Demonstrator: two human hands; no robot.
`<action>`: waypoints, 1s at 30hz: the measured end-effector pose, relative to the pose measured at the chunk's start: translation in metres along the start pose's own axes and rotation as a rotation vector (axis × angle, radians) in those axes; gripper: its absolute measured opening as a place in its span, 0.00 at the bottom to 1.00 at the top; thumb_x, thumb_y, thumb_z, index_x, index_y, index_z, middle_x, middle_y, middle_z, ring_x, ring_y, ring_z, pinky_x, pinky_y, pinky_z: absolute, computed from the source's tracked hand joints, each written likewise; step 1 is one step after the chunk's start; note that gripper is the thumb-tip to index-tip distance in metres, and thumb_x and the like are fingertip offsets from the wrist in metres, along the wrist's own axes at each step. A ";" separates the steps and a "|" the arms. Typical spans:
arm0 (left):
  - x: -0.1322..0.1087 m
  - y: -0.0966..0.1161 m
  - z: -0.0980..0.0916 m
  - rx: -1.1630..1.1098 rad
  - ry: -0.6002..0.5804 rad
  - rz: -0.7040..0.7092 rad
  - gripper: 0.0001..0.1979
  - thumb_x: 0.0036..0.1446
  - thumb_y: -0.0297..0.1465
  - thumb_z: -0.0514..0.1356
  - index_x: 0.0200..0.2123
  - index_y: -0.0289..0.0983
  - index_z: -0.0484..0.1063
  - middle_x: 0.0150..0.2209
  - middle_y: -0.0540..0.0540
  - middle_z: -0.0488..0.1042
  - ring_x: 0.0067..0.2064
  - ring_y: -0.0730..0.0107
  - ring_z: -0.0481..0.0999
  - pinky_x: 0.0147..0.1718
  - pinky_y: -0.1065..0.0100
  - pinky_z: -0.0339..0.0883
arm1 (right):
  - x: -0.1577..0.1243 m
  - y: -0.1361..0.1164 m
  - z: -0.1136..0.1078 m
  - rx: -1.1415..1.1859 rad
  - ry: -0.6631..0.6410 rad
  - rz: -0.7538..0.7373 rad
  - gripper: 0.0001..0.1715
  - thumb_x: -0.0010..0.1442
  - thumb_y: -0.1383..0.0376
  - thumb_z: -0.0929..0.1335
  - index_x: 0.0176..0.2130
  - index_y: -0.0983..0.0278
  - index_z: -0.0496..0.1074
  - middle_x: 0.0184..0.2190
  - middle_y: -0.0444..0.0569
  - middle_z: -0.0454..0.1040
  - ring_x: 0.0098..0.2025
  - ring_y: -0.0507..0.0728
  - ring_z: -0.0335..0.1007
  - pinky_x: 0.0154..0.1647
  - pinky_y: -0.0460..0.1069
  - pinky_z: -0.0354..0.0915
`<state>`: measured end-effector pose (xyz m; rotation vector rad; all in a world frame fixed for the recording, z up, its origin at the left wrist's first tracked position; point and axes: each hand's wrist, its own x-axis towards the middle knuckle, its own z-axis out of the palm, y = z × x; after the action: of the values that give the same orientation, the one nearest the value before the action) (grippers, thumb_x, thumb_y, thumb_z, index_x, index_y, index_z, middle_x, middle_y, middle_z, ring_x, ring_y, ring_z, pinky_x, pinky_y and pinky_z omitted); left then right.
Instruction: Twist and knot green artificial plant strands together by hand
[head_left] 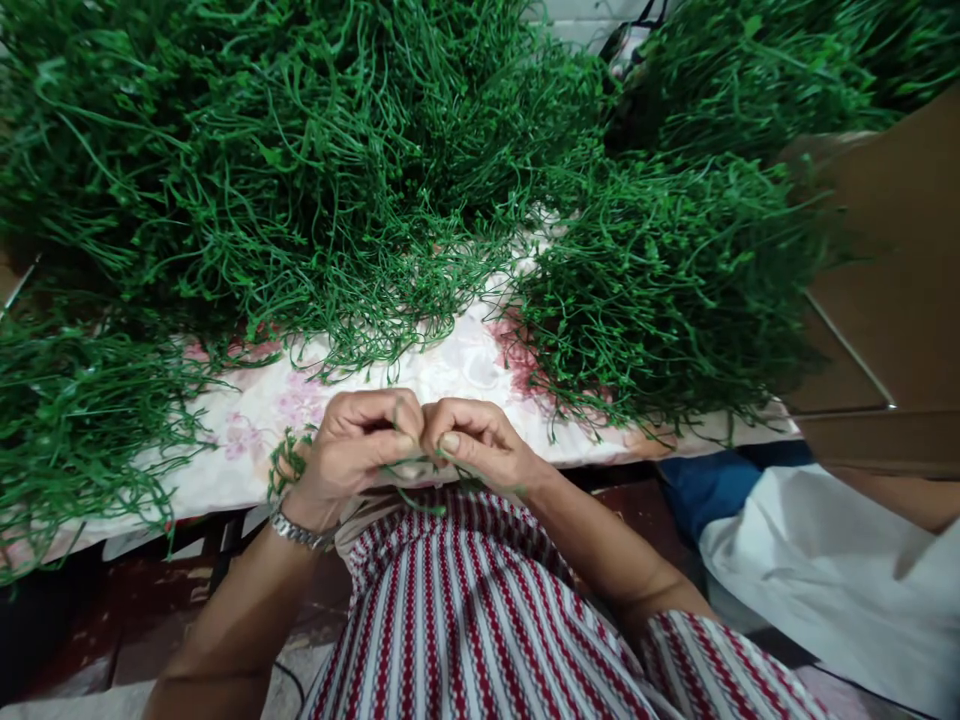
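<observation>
My left hand [367, 440], with a metal watch [300, 528] on its wrist, is closed with thumb and finger pinched together. Knuckle to knuckle with it, my right hand [476, 440] is closed in a pinch too. A thin green stem [424, 508] runs from the fingertips of both hands and hangs just below them, in front of my striped clothing. Part of it is hidden by the fingers. Beside my left wrist shows a small bunch of green stems [289, 462]; whether the hand holds it or it lies on the table I cannot tell.
Large heaps of thin green stems with small tips [300, 160] cover the back and left of the flowered tablecloth [465, 355]. Another pile [660, 290] lies at the right, by a brown cardboard box [892, 280]. A person in white clothing [810, 560] sits close on my right.
</observation>
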<state>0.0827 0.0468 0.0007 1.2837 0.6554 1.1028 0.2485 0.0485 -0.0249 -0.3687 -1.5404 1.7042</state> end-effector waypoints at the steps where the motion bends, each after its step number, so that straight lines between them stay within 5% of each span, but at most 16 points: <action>1: 0.001 0.001 0.000 -0.041 0.026 0.013 0.06 0.48 0.28 0.61 0.21 0.35 0.70 0.20 0.49 0.64 0.23 0.73 0.62 0.22 0.70 0.54 | 0.000 -0.002 0.002 0.016 -0.026 -0.002 0.14 0.61 0.60 0.62 0.29 0.68 0.63 0.23 0.44 0.62 0.26 0.48 0.58 0.29 0.45 0.57; 5: 0.002 0.008 -0.004 0.080 0.087 0.087 0.03 0.48 0.26 0.61 0.23 0.35 0.72 0.21 0.48 0.66 0.26 0.71 0.65 0.25 0.69 0.56 | 0.002 -0.008 -0.002 0.011 0.018 -0.011 0.13 0.62 0.61 0.62 0.32 0.69 0.66 0.26 0.46 0.66 0.30 0.49 0.64 0.33 0.46 0.60; 9: 0.006 0.010 -0.006 0.127 0.162 0.039 0.05 0.47 0.27 0.62 0.22 0.34 0.71 0.20 0.49 0.64 0.25 0.73 0.63 0.24 0.69 0.54 | 0.006 -0.012 -0.019 -0.002 0.182 0.056 0.11 0.63 0.61 0.62 0.33 0.67 0.64 0.27 0.44 0.65 0.21 0.45 0.60 0.23 0.43 0.57; 15: 0.022 0.005 0.004 -0.027 0.290 -0.124 0.06 0.48 0.25 0.61 0.21 0.34 0.69 0.21 0.51 0.63 0.24 0.76 0.60 0.23 0.72 0.50 | 0.008 -0.013 -0.028 -0.317 0.191 0.042 0.13 0.62 0.59 0.63 0.36 0.67 0.66 0.27 0.45 0.65 0.29 0.48 0.60 0.30 0.43 0.58; 21: 0.027 0.003 0.007 0.051 0.374 -0.079 0.04 0.47 0.24 0.61 0.22 0.34 0.71 0.27 0.50 0.64 0.33 0.75 0.63 0.33 0.73 0.57 | 0.017 -0.013 -0.020 -0.499 0.120 0.064 0.21 0.60 0.53 0.63 0.44 0.67 0.66 0.27 0.43 0.62 0.26 0.47 0.54 0.26 0.43 0.54; 30: 0.019 0.003 0.004 0.168 0.423 -0.128 0.02 0.48 0.28 0.62 0.28 0.36 0.73 0.28 0.50 0.69 0.32 0.73 0.66 0.33 0.72 0.59 | 0.019 -0.007 -0.014 -0.805 0.114 -0.060 0.09 0.61 0.63 0.63 0.34 0.67 0.68 0.26 0.45 0.65 0.29 0.49 0.61 0.32 0.44 0.58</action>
<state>0.0926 0.0620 0.0076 1.1365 1.1515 1.2444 0.2481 0.0716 -0.0165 -0.7952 -2.0711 0.9276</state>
